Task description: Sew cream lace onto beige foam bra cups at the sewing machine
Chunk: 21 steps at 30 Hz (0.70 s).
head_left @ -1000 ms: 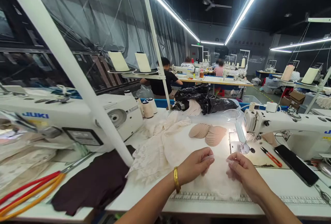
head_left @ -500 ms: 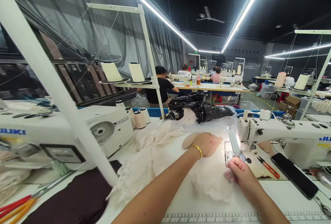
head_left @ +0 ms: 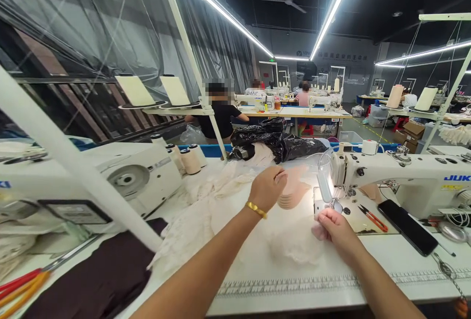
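In the head view, the right hand [head_left: 334, 223] pinches the edge of a thin pale cloth [head_left: 296, 248] that lies on the white table [head_left: 312, 287], while the left hand [head_left: 267, 189] is by the pile of peachy pads [head_left: 289, 202] with its fingers bent (I can't tell if it grips one). The pile might slide apart if the left hand bumps it, and the cloth could get creased or snag on the sewing machine [head_left: 390, 167] if the right hand tugs it carelessly.
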Each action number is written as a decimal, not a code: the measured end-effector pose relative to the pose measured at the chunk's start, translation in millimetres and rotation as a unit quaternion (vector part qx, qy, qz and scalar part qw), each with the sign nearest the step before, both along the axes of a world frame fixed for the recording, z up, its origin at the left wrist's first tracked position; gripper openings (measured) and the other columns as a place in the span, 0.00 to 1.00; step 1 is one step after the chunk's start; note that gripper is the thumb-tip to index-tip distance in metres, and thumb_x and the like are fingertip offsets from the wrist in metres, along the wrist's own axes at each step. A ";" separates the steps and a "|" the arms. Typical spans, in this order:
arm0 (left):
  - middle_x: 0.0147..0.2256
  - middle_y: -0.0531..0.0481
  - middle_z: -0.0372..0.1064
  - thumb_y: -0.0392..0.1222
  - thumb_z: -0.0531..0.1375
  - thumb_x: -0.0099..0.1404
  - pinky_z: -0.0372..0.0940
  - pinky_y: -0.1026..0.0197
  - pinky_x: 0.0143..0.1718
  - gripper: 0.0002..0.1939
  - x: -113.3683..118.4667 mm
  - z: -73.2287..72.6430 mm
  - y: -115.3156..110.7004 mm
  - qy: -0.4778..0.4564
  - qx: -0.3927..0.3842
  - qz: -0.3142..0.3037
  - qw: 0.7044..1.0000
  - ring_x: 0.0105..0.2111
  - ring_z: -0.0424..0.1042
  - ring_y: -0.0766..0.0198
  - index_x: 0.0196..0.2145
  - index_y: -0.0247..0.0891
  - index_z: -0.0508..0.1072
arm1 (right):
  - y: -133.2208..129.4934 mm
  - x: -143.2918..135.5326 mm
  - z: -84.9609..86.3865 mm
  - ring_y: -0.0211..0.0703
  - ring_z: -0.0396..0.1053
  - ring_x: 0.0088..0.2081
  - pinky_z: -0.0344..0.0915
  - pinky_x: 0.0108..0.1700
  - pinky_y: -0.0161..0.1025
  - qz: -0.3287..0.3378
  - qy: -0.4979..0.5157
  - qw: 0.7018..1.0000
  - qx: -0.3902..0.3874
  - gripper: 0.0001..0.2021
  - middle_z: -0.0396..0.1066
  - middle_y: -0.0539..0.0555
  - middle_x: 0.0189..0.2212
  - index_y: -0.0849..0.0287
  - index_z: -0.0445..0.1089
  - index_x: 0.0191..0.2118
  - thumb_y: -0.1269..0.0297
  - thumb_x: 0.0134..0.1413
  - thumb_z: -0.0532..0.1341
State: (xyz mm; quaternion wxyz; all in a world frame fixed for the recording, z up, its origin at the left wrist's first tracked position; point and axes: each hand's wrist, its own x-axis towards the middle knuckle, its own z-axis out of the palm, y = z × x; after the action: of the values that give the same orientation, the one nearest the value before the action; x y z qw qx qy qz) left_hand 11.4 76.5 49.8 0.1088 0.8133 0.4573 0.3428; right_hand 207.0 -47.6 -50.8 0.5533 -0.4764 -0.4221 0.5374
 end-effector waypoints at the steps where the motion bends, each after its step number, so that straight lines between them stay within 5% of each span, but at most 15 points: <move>1: 0.35 0.47 0.76 0.44 0.52 0.66 0.69 0.55 0.39 0.13 -6.1 1.3 -12.7 -0.002 -0.028 -0.022 0.999 0.37 0.74 0.53 0.36 0.38 0.75 | -0.1 0.0 0.1 0.40 0.66 0.27 0.62 0.35 0.38 0.000 0.004 1.000 0.000 0.24 0.68 0.47 0.23 0.57 0.69 0.35 0.38 0.52 0.66; 4: 0.27 0.54 0.72 0.46 0.55 0.61 0.65 0.63 0.27 0.10 -18.8 -4.5 -49.2 0.006 -0.120 -0.089 0.989 0.28 0.72 0.60 0.29 0.40 0.71 | 0.0 -0.2 -0.1 0.41 0.69 0.29 0.64 0.35 0.39 -0.003 0.007 1.000 -0.001 0.30 0.72 0.51 0.27 0.58 0.70 0.37 0.30 0.54 0.60; 8: 0.24 0.55 0.66 0.42 0.53 0.57 0.60 0.62 0.26 0.06 -15.8 -19.4 -73.0 0.059 -0.198 -0.099 0.973 0.27 0.68 0.60 0.25 0.40 0.65 | -2.2 -1.7 2.2 0.42 0.70 0.30 0.64 0.33 0.38 -0.003 -0.028 1.000 0.013 0.32 0.74 0.53 0.28 0.58 0.69 0.36 0.28 0.53 0.60; 12: 0.32 0.49 0.73 0.41 0.57 0.54 0.65 0.54 0.40 0.05 -1.1 -18.3 -68.0 0.088 -0.176 -0.116 0.973 0.36 0.72 0.53 0.30 0.39 0.69 | -15.6 -8.1 10.0 0.43 0.69 0.31 0.64 0.35 0.37 -0.002 -0.082 0.995 0.050 0.24 0.70 0.48 0.26 0.57 0.70 0.37 0.39 0.50 0.69; 16: 0.52 0.44 0.72 0.46 0.65 0.53 0.60 0.51 0.59 0.23 7.5 -8.0 -54.1 0.098 -0.186 -0.298 0.931 0.56 0.67 0.50 0.46 0.40 0.69 | -39.5 -11.5 20.2 0.41 0.66 0.30 0.61 0.34 0.37 0.004 -0.220 0.970 0.104 0.11 0.64 0.46 0.25 0.55 0.71 0.38 0.52 0.63 0.63; 19: 0.38 0.53 0.74 0.43 0.64 0.55 0.66 0.60 0.41 0.16 9.3 -4.3 -47.4 0.145 -0.247 -0.382 0.879 0.39 0.72 0.58 0.41 0.41 0.68 | -52.6 -8.0 28.4 0.40 0.63 0.30 0.59 0.33 0.36 -0.026 -0.325 0.931 0.164 0.08 0.65 0.47 0.26 0.55 0.70 0.36 0.60 0.67 0.59; 21: 0.29 0.57 0.68 0.41 0.61 0.57 0.60 0.64 0.30 0.08 9.7 -3.8 -46.9 0.154 -0.216 -0.377 0.888 0.29 0.67 0.64 0.34 0.41 0.66 | -55.3 -6.1 34.9 0.40 0.63 0.30 0.60 0.34 0.37 -0.077 -0.367 0.899 0.225 0.06 0.68 0.48 0.28 0.55 0.69 0.37 0.63 0.67 0.58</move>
State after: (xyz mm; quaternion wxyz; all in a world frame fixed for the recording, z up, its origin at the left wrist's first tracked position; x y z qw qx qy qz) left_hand 21.1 29.7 45.9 0.3308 0.9234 0.1905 0.0395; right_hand 200.9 -102.9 -15.9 0.4914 -0.5338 -0.6667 0.1706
